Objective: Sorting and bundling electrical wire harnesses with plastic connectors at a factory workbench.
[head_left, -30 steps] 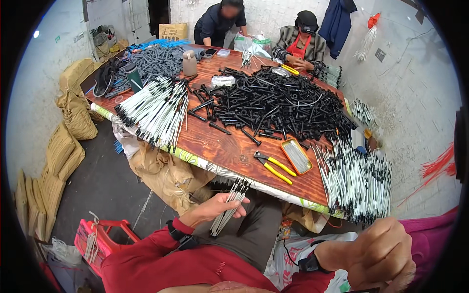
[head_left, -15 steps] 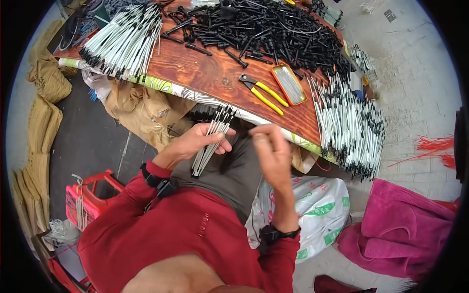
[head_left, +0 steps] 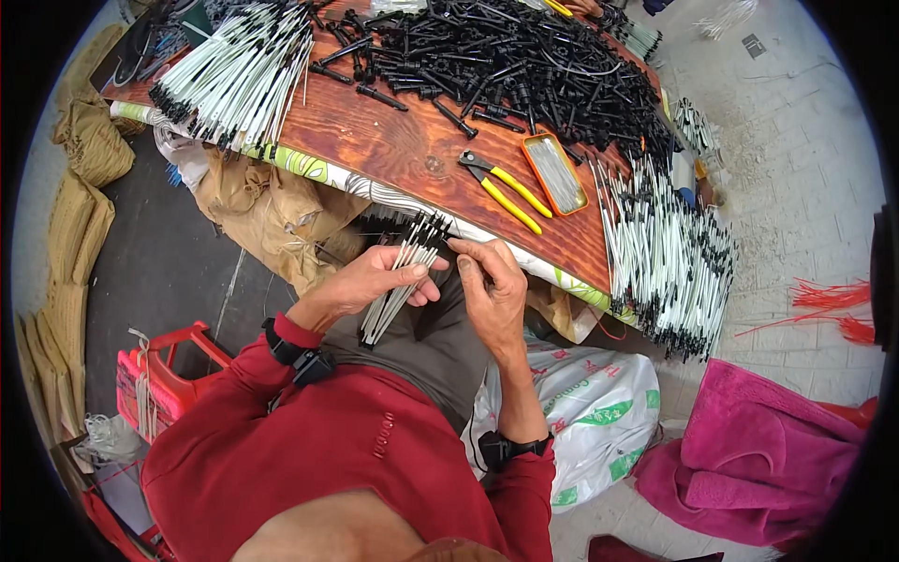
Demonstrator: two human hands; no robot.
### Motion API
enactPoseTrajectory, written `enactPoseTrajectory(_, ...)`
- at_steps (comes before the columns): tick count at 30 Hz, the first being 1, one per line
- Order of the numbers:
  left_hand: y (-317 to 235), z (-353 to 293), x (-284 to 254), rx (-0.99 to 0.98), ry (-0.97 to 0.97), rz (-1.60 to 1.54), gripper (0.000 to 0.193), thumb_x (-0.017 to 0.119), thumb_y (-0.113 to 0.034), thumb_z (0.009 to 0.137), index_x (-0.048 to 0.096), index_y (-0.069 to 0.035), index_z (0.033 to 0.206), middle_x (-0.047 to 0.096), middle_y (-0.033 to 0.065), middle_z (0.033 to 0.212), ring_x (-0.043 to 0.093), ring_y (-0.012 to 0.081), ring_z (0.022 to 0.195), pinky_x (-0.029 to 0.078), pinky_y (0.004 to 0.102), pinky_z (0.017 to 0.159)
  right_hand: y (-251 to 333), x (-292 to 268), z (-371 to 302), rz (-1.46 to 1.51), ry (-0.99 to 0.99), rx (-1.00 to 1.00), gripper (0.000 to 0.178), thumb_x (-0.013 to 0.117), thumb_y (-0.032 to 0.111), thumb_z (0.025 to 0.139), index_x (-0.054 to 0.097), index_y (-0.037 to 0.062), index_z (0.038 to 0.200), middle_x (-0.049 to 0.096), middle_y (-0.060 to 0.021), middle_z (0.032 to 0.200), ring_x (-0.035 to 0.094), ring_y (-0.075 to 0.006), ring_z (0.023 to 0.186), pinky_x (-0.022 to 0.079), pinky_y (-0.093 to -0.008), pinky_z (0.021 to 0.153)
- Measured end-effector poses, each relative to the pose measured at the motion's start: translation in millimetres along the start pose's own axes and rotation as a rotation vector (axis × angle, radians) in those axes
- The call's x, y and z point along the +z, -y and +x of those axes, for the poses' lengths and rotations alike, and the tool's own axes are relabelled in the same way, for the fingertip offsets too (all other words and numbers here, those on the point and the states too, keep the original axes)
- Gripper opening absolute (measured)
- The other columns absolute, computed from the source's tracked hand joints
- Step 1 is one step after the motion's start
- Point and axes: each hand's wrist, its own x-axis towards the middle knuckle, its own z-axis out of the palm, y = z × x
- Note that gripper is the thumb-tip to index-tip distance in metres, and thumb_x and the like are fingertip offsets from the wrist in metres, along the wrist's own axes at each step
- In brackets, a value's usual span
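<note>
My left hand (head_left: 363, 283) is closed around a bundle of thin white sticks with black tips (head_left: 382, 314), held slanting above my lap with the black ends pointing up and away. My right hand (head_left: 496, 298) is beside those upper ends, index finger stretched toward them and thumb bent in. Its fingertips are at or very near the black tips; whether they pinch something small cannot be made out. On the table beyond lie pliers with yellow handles (head_left: 513, 199) and an orange-rimmed tin (head_left: 559, 175) of thin silvery pieces.
The wooden table (head_left: 375, 140) carries a heap of black plastic parts (head_left: 524, 66), with piles of white sticks at left (head_left: 239, 80) and right (head_left: 670, 253). A white plastic bag (head_left: 599, 412) stands at my right, near a pink cloth (head_left: 758, 450). A red stool (head_left: 169, 375) is at left.
My right hand has moved left, from apart to the black tips of the bundle. The left hand keeps its hold on the sticks with little movement.
</note>
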Motion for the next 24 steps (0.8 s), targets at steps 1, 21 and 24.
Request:
enactPoseTrajectory(1,0,0,0,-0.011,0.002,-0.004,0.038,0.055,-0.026,0.101,0.057,0.001,0.128,0.070,0.0083,0.094,0.063,0.0114,0.082,0.051,0.0273,0.079,-1,-1,0,-0.002,-0.001,-0.001,0.020,0.062,0.002,0.091,0.070,0.0009,0.109,0.058,-0.0054,0.085,0.052,-0.0120,0.074,0.043,-0.0256,0.066)
enactPoseTrajectory(21,-1,5,-3,-0.059,0.055,0.023,0.037,0.055,-0.025,0.101,0.059,0.000,0.127,0.071,0.0100,0.095,0.067,0.0132,0.085,0.053,0.0283,0.081,4,-19,14,-0.246,0.069,-0.165,0.020,0.064,0.000,0.087,0.071,0.0027,0.105,0.056,-0.0073,0.078,0.055,-0.0158,0.071,0.043,-0.0301,0.064)
enactPoseTrajectory(24,0,5,-2,-0.061,0.066,0.015,0.038,0.056,-0.025,0.101,0.058,0.001,0.128,0.071,0.0105,0.096,0.067,0.0137,0.085,0.054,0.0287,0.081,8,-23,16,-0.305,0.120,-0.163,0.019,0.064,-0.001,0.086,0.072,0.0022,0.103,0.056,-0.0072,0.077,0.054,-0.0160,0.070,0.044,-0.0297,0.064)
